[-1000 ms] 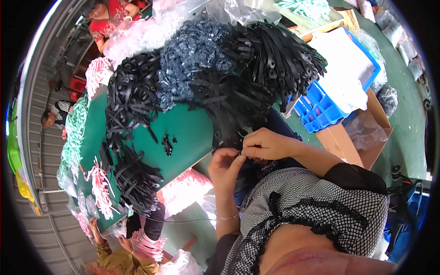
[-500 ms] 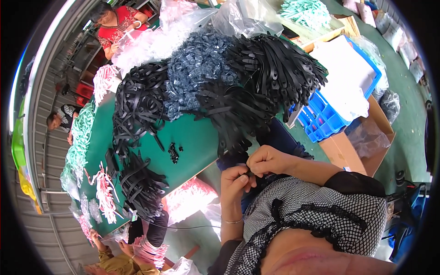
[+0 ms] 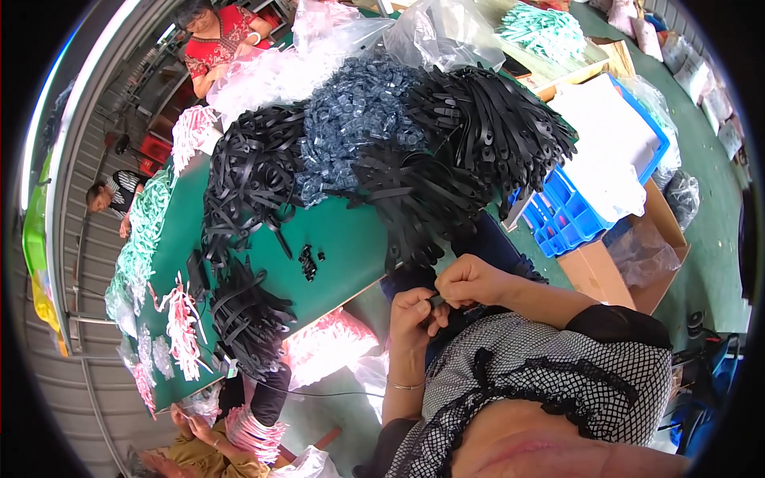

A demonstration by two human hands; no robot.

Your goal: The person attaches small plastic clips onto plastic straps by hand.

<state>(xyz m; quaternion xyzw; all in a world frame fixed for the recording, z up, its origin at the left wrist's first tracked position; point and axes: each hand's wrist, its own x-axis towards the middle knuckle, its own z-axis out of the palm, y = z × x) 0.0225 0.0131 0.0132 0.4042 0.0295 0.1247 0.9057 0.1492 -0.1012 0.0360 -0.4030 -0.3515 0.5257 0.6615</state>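
Close in front of my body, my left hand (image 3: 411, 312) and my right hand (image 3: 470, 280) meet, both with fingers closed. Between them shows a small dark piece (image 3: 435, 301), gripped by the left thumb and fingers; it looks like the end of a black strap, mostly hidden. My right fingers are curled in a pinch against it. Just beyond the hands, a pile of black straps (image 3: 418, 195) hangs over the table's near edge. A heap of clear bluish plastic pieces (image 3: 351, 111) lies behind it. Several tiny black parts (image 3: 307, 263) lie on the green table (image 3: 343, 247).
More black straps lie in piles at the left (image 3: 251, 175), near left (image 3: 249, 319) and far right (image 3: 494, 119). A blue crate (image 3: 562, 211) and a cardboard box (image 3: 594, 267) stand to the right. Co-workers sit around the table, beside pink and green strap bundles.
The whole view has shifted slightly. My hands stay together on the dark piece, the left one turned a little with its fingers looser. The near-left co-worker's hands have come together.
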